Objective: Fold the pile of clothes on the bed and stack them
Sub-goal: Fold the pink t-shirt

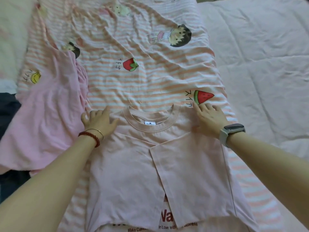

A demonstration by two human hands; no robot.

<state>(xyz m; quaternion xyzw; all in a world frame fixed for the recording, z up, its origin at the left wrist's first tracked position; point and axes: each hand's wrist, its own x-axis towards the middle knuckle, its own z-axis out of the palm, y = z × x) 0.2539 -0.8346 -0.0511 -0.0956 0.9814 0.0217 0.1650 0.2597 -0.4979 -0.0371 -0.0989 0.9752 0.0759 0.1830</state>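
A pale pink T-shirt (127, 173) lies flat in front of me on a striped sheet, both sides folded in so they meet down the middle, with its collar (150, 121) pointing away from me. My left hand (98, 121) rests on the shirt's left shoulder corner, its fingers bent at the fabric edge. At the right shoulder my right hand (209, 118) lies with fingers spread, fingertips at the shirt's top edge. A brighter pink garment (45, 114) lies crumpled at the left.
The striped pink-and-white sheet (142, 81) with cartoon and fruit prints covers the bed's middle. A plain pink bedsheet (267, 64) extends to the right. Dark fabric (8, 111) shows at the left edge, a pale pillow (11, 39) at the far left.
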